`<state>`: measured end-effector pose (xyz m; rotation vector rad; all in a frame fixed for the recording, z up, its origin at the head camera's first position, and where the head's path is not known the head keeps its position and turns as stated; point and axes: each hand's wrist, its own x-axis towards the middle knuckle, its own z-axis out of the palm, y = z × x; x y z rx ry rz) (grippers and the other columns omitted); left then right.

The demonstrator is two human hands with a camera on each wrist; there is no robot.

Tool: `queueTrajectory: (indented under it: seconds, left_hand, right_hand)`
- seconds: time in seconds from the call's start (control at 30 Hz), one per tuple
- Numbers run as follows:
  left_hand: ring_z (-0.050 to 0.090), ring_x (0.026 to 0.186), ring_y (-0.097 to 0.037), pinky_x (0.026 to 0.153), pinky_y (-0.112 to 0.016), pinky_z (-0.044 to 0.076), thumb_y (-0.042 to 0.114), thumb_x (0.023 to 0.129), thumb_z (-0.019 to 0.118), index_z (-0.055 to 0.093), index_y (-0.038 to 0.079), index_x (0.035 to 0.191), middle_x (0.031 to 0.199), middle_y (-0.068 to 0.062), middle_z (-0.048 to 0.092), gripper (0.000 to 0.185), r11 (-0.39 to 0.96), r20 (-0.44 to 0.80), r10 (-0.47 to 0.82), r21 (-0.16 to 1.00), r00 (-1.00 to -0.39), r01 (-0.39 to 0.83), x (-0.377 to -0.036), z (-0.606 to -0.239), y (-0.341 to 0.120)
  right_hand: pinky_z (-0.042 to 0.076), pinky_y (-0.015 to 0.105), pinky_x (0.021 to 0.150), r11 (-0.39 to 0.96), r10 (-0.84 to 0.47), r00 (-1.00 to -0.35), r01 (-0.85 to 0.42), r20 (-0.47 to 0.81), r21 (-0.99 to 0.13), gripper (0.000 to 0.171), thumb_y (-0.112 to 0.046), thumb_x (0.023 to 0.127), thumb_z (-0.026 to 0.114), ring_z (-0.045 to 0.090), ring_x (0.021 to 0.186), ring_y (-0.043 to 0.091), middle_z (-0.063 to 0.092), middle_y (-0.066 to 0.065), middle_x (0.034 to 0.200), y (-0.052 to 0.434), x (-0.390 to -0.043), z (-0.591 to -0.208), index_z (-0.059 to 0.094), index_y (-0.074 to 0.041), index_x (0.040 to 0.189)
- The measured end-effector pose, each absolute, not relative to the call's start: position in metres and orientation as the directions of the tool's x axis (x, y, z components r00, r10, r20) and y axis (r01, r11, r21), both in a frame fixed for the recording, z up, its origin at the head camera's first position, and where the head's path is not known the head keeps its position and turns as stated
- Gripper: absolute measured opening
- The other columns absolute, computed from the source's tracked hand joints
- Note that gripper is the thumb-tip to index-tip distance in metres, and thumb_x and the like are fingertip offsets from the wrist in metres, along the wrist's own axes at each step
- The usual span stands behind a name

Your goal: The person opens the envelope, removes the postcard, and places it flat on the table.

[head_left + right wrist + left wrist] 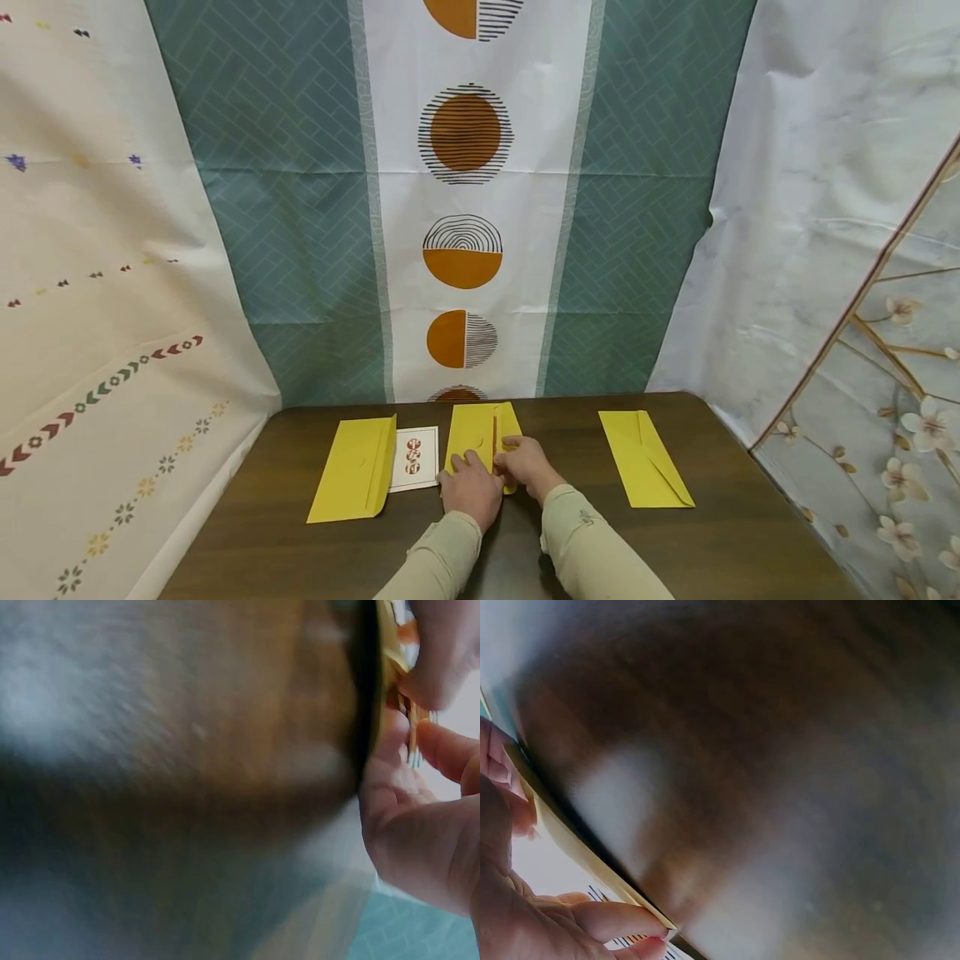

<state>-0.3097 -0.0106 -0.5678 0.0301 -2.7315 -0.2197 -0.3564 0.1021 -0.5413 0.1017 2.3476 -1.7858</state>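
In the head view, a yellow envelope point(468, 429) lies at the middle of the table's far side, its flap side on the right. A thin red-brown strip, seemingly the edge of a card point(494, 433), shows at its opening. My left hand point(472, 490) grips the envelope's near left part with bent fingers. At the opening, my right hand point(527, 463) pinches the card's edge between thumb and fingers, as the right wrist view also shows. In the left wrist view, the fingers point(622, 921) lie along the envelope's edge. How far the card sits inside is hidden.
Left of the hands, another yellow envelope point(348, 471) lies beside a white card point(414, 457) with a red design. A third yellow envelope point(641, 462) lies on the right of the dark wooden table point(247, 533). Patterned cloths point(300, 250) hang around the table.
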Motion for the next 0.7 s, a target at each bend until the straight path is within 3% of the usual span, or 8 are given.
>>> queueTrajectory:
  seconds: [0.13, 0.4, 0.57, 0.7]
  left_hand:
    - [0.056, 0.082, -0.035, 0.077, -0.055, 0.050, 0.043, 0.098, 0.071, 0.059, -0.004, 0.106, 0.085, -0.020, 0.057, 0.050, 0.988, 0.392, -0.048, 0.157, -0.919, 0.015, -0.310, -0.569, -0.009]
    - [0.058, 0.087, -0.038, 0.086, -0.060, 0.051, 0.042, 0.095, 0.074, 0.059, -0.005, 0.111, 0.091, -0.023, 0.059, 0.052, 0.979, 0.311, -0.084, 0.204, -0.947, -0.020, -0.313, -0.565, -0.007]
    - [0.058, 0.085, -0.038, 0.084, -0.057, 0.051, 0.037, 0.092, 0.076, 0.059, -0.006, 0.110, 0.093, -0.024, 0.058, 0.050, 0.970, 0.256, -0.104, 0.238, -0.961, -0.041, -0.314, -0.562, -0.008]
    - [0.060, 0.084, -0.037, 0.083, -0.055, 0.051, 0.037, 0.092, 0.078, 0.062, -0.006, 0.111, 0.095, -0.025, 0.059, 0.049, 0.975, 0.237, -0.112, 0.214, -0.965, -0.061, -0.313, -0.560, -0.012]
  right_hand:
    - [0.055, 0.029, 0.056, 0.321, 0.002, -0.988, 0.147, -0.154, -0.935, 0.065, 0.008, 0.087, 0.070, 0.063, 0.060, 0.015, 0.076, 0.015, 0.085, 0.099, -0.357, -0.547, 0.055, 0.006, 0.150]
    - [0.054, 0.029, 0.061, 0.376, 0.095, -0.988, 0.152, -0.125, -0.914, 0.075, 0.011, 0.076, 0.076, 0.064, 0.089, 0.026, 0.065, 0.024, 0.133, 0.100, -0.358, -0.546, 0.058, 0.000, 0.148]
    - [0.051, 0.029, 0.058, 0.375, 0.164, -0.979, 0.179, -0.125, -0.910, 0.069, 0.007, 0.080, 0.075, 0.060, 0.078, 0.023, 0.066, 0.023, 0.126, 0.115, -0.359, -0.545, 0.058, 0.000, 0.147]
    - [0.049, 0.029, 0.058, 0.357, 0.205, -0.971, 0.191, -0.122, -0.914, 0.056, -0.001, 0.088, 0.074, 0.062, 0.070, 0.020, 0.073, 0.019, 0.107, 0.129, -0.362, -0.547, 0.063, -0.002, 0.143]
